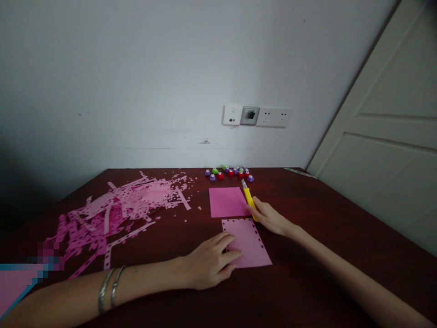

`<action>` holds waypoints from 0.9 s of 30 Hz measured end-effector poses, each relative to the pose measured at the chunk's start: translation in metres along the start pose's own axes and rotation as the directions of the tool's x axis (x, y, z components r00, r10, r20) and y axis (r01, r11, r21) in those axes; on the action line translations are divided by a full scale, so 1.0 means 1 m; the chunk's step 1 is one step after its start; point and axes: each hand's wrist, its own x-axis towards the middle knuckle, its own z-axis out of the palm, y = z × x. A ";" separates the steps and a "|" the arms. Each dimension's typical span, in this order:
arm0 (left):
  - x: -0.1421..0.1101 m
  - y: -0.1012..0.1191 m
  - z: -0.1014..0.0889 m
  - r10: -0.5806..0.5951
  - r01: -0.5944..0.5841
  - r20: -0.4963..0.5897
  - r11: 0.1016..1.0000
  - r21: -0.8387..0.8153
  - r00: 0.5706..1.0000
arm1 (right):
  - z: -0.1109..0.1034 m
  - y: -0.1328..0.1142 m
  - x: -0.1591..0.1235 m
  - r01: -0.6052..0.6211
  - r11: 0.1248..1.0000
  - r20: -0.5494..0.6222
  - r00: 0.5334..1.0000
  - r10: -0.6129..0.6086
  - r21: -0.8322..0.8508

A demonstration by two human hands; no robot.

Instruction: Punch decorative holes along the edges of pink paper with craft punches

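Holding the pale pink sheet (251, 248) flat looks like the step in hand, with a blade parked close by. That sheet's on the bench (290, 296), right in front of the person. It's got little cutouts along the far edge and partway down the right side, dark wood showing through, while the near edge looks plain. Can't make out the cutout shapes, way too small.

Left hand (210, 260) rests on the sheet's left side, fingers spread apart and not gripping anything. Right hand (271, 218) has its fingers wrapped around a yellow cutter (250, 198), metal tip pointing away toward the wall. My guess is any next move calls for keeping the paper still and the bare fingers well clear of that tip.

Just beyond is a deeper pink sheet (225, 202), no holes that I can see, with the cutter over its right edge; can't tell if they're touching. Farther back there's a bunch of small purple, green and red punches (231, 173), at least that's what they look like. Big messy heap of pink scraps (116, 214) off to the left, and wall sockets (273, 117) above the back edge.
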 end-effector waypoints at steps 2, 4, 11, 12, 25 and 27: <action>-0.001 0.001 0.000 -0.015 0.015 -0.010 1.000 0.001 1.000 | -0.002 -0.006 -0.004 0.000 0.999 -0.072 0.997 0.004 0.045; -0.002 0.001 0.001 -0.029 0.029 -0.018 1.000 0.004 0.999 | -0.006 -0.013 -0.008 -0.010 0.992 -0.126 0.992 0.026 0.129; -0.007 0.003 0.005 -0.041 0.042 -0.045 0.999 0.012 0.998 | -0.022 -0.032 -0.027 -0.150 0.930 0.022 0.988 0.152 0.336; -0.007 0.003 0.005 -0.044 0.045 -0.053 0.999 0.016 0.998 | -0.023 -0.032 -0.029 -0.179 0.935 0.040 0.984 0.175 0.307; -0.015 0.028 -0.005 -0.169 0.158 0.065 0.976 0.147 0.983 | -0.019 -0.007 -0.042 -0.304 0.931 0.180 0.946 0.269 0.205; -0.017 0.021 -0.012 -0.112 0.098 0.120 0.988 0.115 0.986 | -0.022 -0.010 -0.041 -0.217 0.965 0.142 0.970 0.197 0.150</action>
